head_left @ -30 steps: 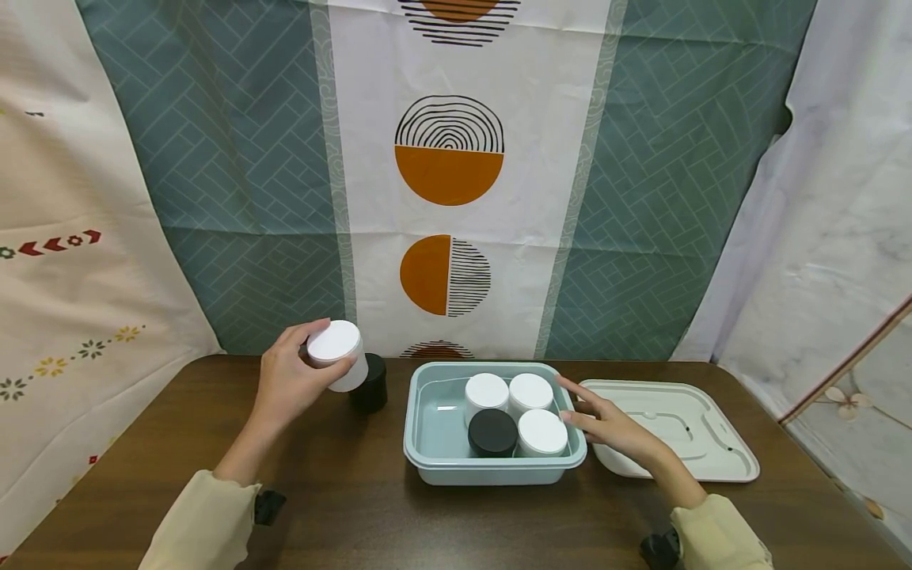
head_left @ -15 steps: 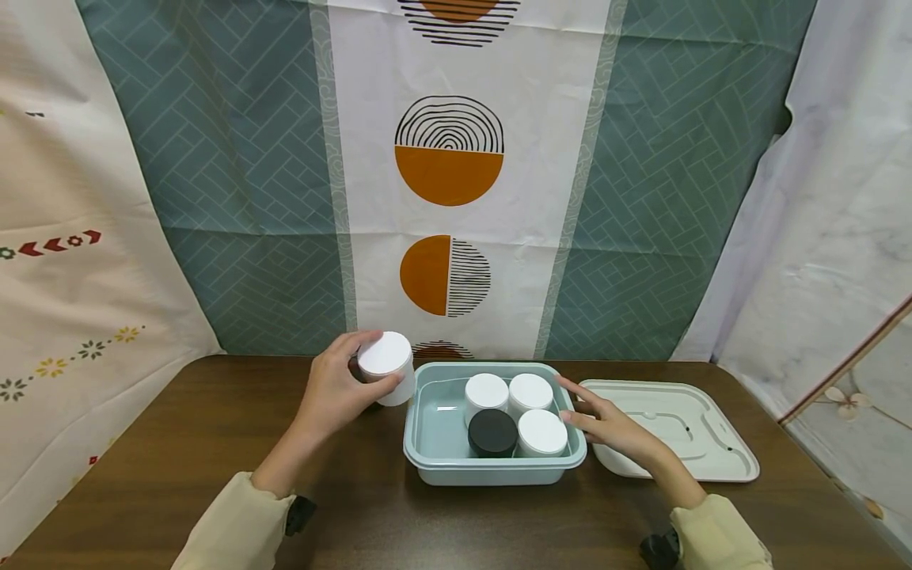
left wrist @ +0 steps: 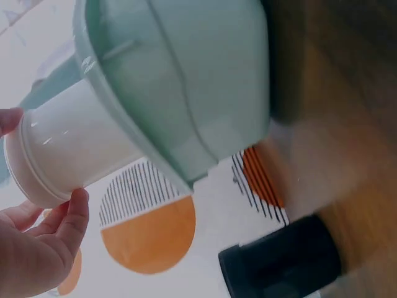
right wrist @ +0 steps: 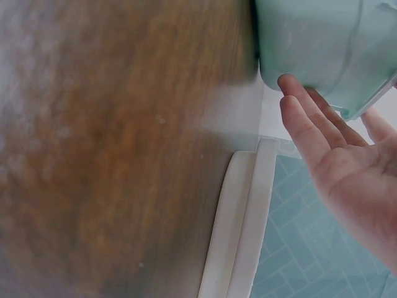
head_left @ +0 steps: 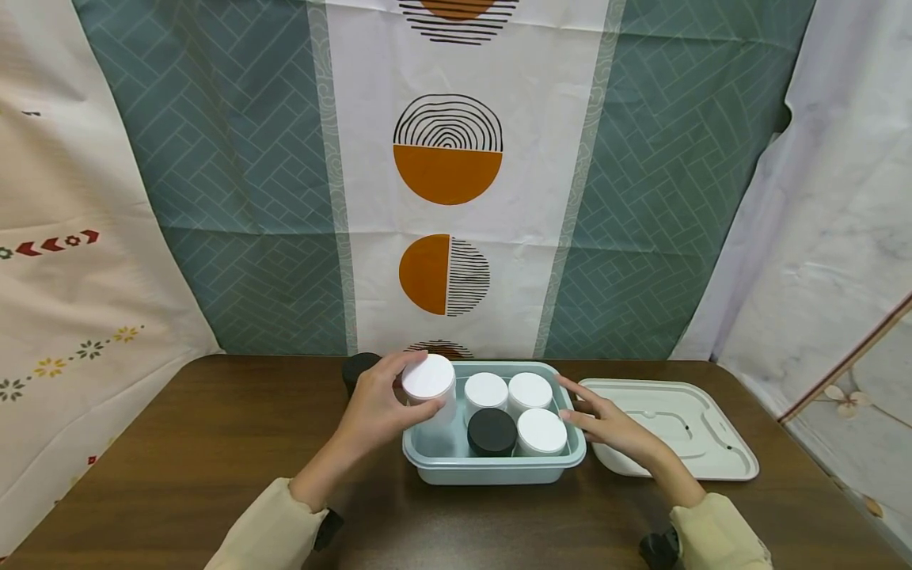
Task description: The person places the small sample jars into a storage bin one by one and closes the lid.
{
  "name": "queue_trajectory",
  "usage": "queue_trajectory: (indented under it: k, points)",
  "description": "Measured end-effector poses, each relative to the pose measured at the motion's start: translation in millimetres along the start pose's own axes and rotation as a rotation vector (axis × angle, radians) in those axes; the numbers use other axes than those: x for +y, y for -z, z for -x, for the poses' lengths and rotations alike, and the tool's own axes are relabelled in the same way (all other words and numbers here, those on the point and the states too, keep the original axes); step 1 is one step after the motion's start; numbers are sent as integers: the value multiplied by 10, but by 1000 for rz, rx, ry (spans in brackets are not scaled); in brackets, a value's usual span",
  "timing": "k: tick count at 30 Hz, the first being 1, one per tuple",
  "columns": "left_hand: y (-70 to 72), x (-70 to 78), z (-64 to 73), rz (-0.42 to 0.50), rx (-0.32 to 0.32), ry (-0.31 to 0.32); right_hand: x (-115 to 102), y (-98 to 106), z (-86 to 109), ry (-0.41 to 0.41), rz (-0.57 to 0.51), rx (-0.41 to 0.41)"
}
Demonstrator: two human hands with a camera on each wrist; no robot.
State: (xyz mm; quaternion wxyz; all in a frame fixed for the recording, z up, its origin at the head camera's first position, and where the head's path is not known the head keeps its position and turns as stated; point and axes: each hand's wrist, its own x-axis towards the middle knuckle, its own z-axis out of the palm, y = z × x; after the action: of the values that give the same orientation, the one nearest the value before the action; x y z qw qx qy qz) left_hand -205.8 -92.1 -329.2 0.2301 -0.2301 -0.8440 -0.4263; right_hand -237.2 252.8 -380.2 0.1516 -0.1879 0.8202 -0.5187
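Left hand (head_left: 376, 408) reaches inward, thumb and fingers curved round the top of a smooth white cylindrical jar (head_left: 431, 383), upright at the left end of a pale-blue plastic tub (head_left: 492, 476). Right hand (head_left: 609, 427), fingers extended, touches the tub's opposite side. Half a second ago the jar was farther left.

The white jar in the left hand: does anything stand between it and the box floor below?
Nothing visible. The left hand holds the white jar over the left end of the box; the other jars inside stand to its right. The jar's underside is hidden.
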Motion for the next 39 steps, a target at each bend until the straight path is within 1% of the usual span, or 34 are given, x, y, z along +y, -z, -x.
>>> queue_trajectory:
  k: [4,10,17,25,30,36,39]
  points:
    - [-95,-3,34,11,-60,10,7,1,-4,3,-7,-4]
    - [-172,-51,94,-26,-164,2,8,2,-1,8,-1,-7]
    - [-171,-108,132,-105,-274,2,3,1,-2,13,-1,-12]
    - [-158,-139,92,-153,-378,-53,1,-5,1,3,-3,-5]
    - [-136,-143,63,-178,-443,-72,-7,-12,5,-5,-2,3]
    - [-119,-140,8,-174,-528,-32,-13,-14,6,-10,0,7]
    - [-101,-130,-8,-168,-551,-18,-16,-14,7,-11,1,7]
